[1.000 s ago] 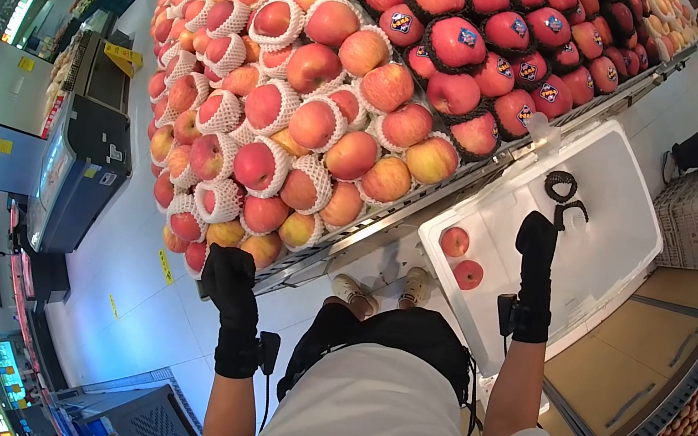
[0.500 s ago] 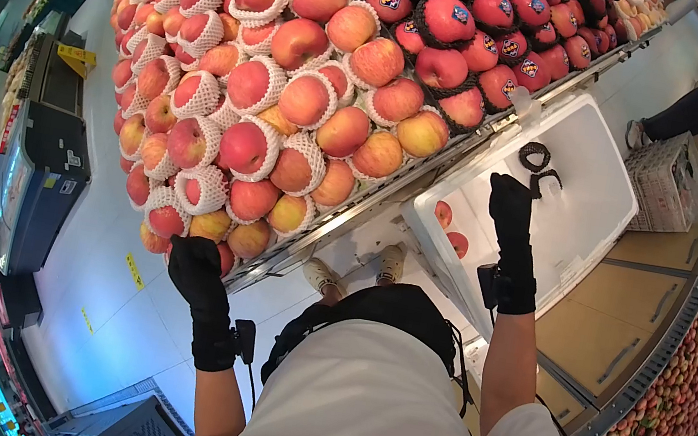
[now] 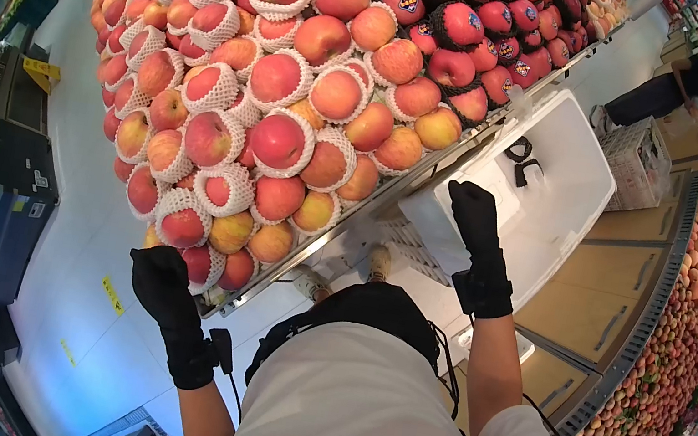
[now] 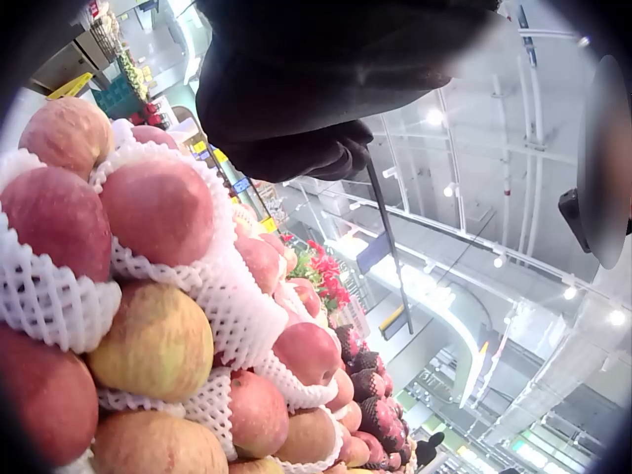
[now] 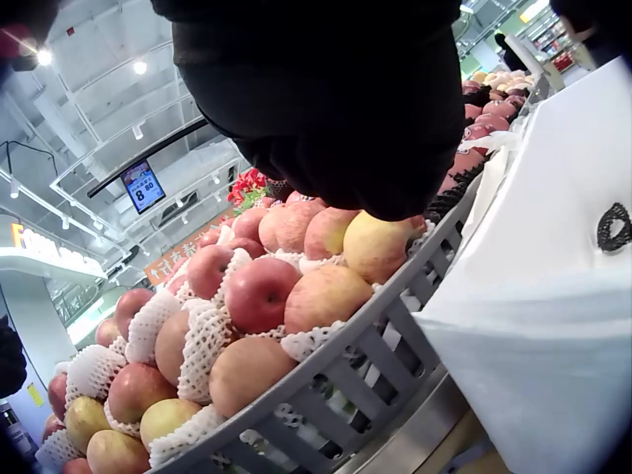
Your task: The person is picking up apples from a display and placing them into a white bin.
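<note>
Red and yellow apples (image 3: 278, 141), many in white foam nets, are heaped on a grey slatted display. My black-gloved left hand (image 3: 168, 294) hangs beside the heap's near left corner, fingers loosely curled, with nothing seen in it; in the left wrist view this hand (image 4: 316, 89) is above and beside the apples. My gloved right hand (image 3: 477, 226), also loosely curled and apparently holding nothing, is over the near left part of a white foam box (image 3: 567, 213). Black foam nets (image 3: 522, 162) lie inside the box. The right wrist view shows the hand (image 5: 326, 109) near the display edge.
Dark red apples in black nets (image 3: 462, 24) fill the far part of the display. To the right are a white crate (image 3: 639, 165), wooden cabinets (image 3: 603, 302) and a long heap of small fruit (image 3: 666, 364). Another person (image 3: 656, 94) stands at upper right. A dark freezer (image 3: 11, 208) is left.
In the head view, both hands have shifted left and the display and box have moved with the turning view. The two apples seen earlier in the box are no longer visible.
</note>
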